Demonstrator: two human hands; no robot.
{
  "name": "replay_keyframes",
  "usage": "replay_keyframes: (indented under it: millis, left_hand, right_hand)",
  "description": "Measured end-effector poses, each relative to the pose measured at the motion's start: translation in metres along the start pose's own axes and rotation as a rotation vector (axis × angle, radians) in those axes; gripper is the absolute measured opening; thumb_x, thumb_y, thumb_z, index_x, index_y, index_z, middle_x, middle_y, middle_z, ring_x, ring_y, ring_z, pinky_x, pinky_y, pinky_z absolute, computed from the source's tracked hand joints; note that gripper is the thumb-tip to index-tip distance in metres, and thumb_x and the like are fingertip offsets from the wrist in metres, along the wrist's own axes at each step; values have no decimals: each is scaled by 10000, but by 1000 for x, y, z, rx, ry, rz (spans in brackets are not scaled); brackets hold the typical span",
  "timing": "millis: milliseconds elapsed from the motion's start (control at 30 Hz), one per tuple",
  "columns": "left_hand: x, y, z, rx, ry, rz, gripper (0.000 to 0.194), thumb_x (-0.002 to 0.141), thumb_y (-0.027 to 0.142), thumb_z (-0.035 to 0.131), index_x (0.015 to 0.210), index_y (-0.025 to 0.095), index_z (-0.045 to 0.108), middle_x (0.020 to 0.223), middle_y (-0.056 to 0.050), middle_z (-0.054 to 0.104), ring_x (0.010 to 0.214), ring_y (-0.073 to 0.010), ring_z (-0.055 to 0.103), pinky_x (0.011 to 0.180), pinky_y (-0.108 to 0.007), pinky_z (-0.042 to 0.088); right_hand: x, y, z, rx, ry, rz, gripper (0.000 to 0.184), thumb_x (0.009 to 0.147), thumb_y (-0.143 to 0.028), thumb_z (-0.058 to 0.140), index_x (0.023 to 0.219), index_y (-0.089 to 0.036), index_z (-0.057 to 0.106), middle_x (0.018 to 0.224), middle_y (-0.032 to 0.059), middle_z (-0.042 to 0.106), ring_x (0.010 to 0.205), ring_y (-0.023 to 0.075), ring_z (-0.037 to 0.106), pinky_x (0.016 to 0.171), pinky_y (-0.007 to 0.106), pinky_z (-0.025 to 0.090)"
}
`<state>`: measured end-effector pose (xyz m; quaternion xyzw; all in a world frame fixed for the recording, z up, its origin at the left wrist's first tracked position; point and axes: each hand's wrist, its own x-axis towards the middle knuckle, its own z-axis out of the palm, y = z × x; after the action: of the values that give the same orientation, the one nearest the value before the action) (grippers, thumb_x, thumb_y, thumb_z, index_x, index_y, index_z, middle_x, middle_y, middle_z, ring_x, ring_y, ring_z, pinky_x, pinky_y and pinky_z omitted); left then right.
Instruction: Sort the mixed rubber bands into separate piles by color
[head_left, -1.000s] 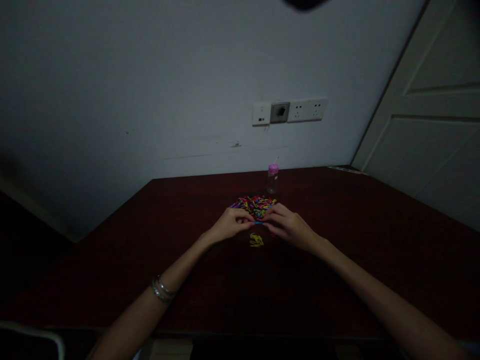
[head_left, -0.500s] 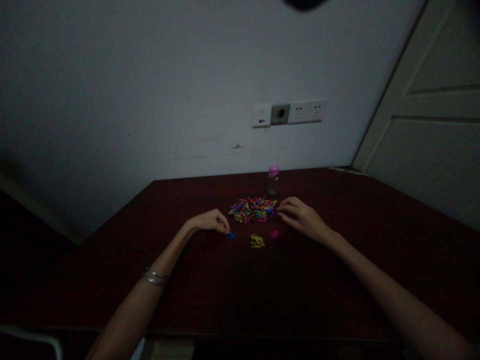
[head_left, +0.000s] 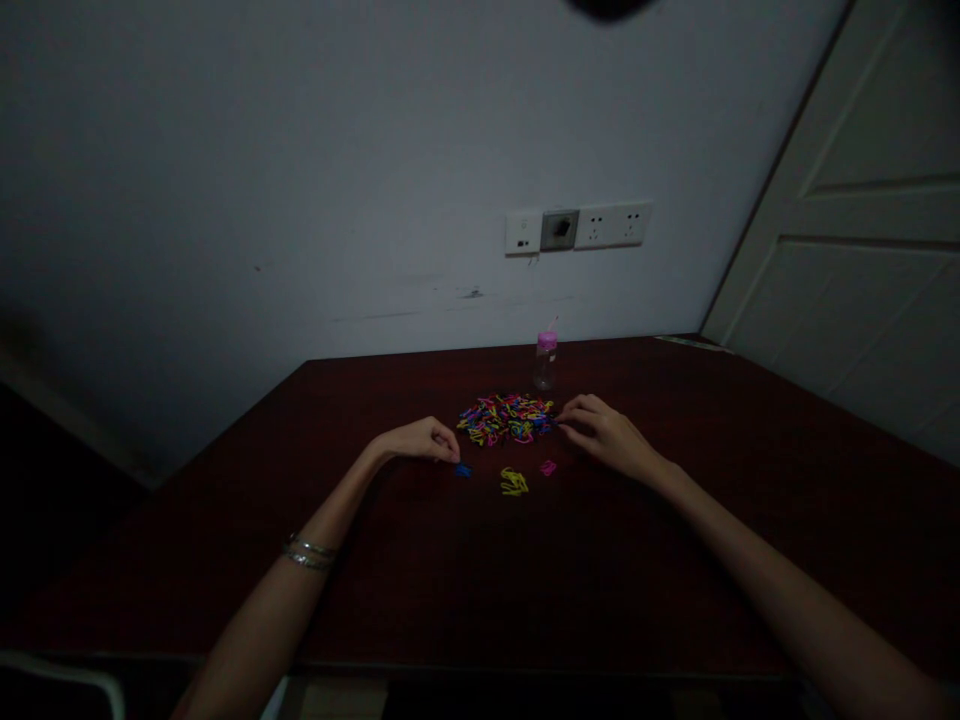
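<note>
Fingers [head_left: 454, 453] of the left hand [head_left: 421, 440] are bent down, their tips at the edge of a little blue cluster [head_left: 463, 470]; whether they pinch a piece or have let go, I cannot tell. One second ago both hands met in front of the pile with something blue between them; now they are spread apart, barely shifted over the last half second. That leaves the blue as its own group, out of the mix. Nearest on the dark red tabletop [head_left: 450, 580], beyond the bangles [head_left: 309, 552] on the left forearm, lies a yellow cluster [head_left: 514, 482], with the blue to its left and a small pink cluster [head_left: 548, 467] to its right, all well separated. Just behind is the mixed pile [head_left: 504, 418] of coloured loops, which seems to hold most of the pieces. At its right edge is the right hand [head_left: 606, 438], thumb and forefinger close together; a grip there is too dark to confirm. Farther back, a clear bottle [head_left: 545, 365] with a pink lid stands upright before the wall sockets [head_left: 613, 225].
</note>
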<state>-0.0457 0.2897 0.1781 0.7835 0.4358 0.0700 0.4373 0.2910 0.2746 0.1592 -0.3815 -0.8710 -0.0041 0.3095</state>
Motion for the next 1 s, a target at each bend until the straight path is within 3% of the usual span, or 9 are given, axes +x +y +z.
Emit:
replay_keyframes:
  millis: [200, 467, 1000]
  left_hand:
    - [-4, 9, -2, -14, 115, -21, 345, 700, 442, 584, 744, 114, 682, 498, 17, 467, 446, -67, 337, 439, -206, 219]
    - [3, 6, -1, -63, 278, -3, 455, 741, 531, 508, 708, 103, 660, 475, 28, 407, 417, -61, 297, 427, -216, 194]
    - [11, 9, 11, -47, 296, 4, 427, 758, 497, 507, 710, 106, 672, 487, 15, 428, 429, -63, 305, 433, -218, 188]
  right_hand:
    - [-1, -1, 4, -11, -6, 1, 153, 818, -241, 505, 918, -233, 622, 965, 58, 577, 892, 196, 534, 669, 329, 515]
    - [16, -21, 18, -58, -126, -83, 164, 838, -259, 503, 923, -234, 641, 1001, 66, 543, 957, 203, 483, 717, 331, 512]
    - [21, -20, 34, -228, -141, -147, 127, 826, -228, 521, 850, -206, 644, 991, 92, 533, 977, 235, 463, 738, 371, 508]
